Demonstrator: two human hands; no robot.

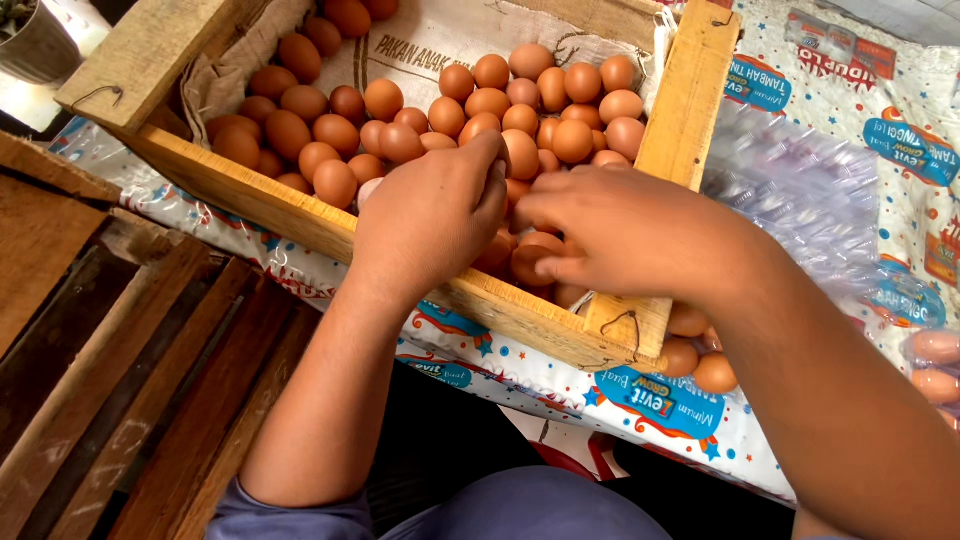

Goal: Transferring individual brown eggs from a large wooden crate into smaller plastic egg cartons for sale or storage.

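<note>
Our left hand (435, 215) is palm down over the near part of the wooden crate (690, 95), fingers curled together and pointing toward one o'clock; what lies under the palm is hidden, so we cannot tell whether it has hold of anything. Its forearm runs back toward seven o'clock, ending in a blue sleeve (290, 510).

Our right hand (625, 230) sits just beside it at three o'clock, also palm down, fingers aimed toward nine o'clock and bent around a brown egg (535, 262), with thumb and fingertips closed on it. That egg lies low in the crate's near corner, its long axis running roughly from nine to three o'clock. The right forearm runs off toward five o'clock, crossing the crate's near corner.

Outward from both hands, the heap of brown eggs (480, 110) fills the crate toward twelve o'clock, resting on a burlap sack lining (430, 40). The eggs point in all directions, many with their long axes tilted.

At four o'clock from the right hand, outside the crate, three loose eggs (700, 350) lie on the printed plastic cover (650, 400) of the tabletop. Farther toward three o'clock there is a clear plastic bag (800, 200), and at the right edge more eggs in clear wrapping (935, 365). At eight o'clock from the left hand stand dark wooden slats (130, 380).
</note>
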